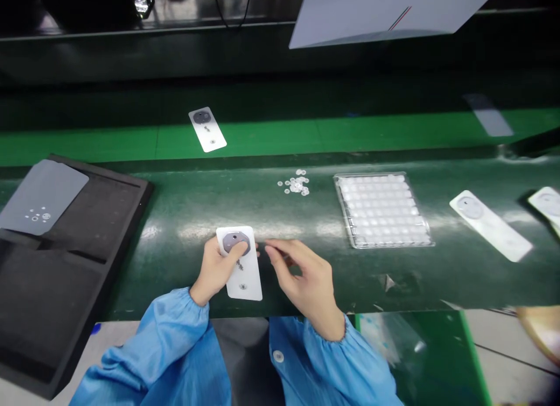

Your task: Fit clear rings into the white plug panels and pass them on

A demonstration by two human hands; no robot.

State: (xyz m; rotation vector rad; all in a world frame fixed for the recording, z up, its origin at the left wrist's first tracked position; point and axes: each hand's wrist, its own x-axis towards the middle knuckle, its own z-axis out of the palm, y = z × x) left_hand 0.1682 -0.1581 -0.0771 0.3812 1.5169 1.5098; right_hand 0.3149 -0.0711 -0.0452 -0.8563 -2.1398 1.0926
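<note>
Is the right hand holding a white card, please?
No, the left hand holds the white card, while the right hand is beside it.

The held panel (245, 273) looks smooth, the clear tray (389, 244) glossy plastic.

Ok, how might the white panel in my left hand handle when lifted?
The white panel looks thin, probably light. Held near one end by the left hand, it looks unbent, so likely stiff. Its smooth face may slip.
</note>
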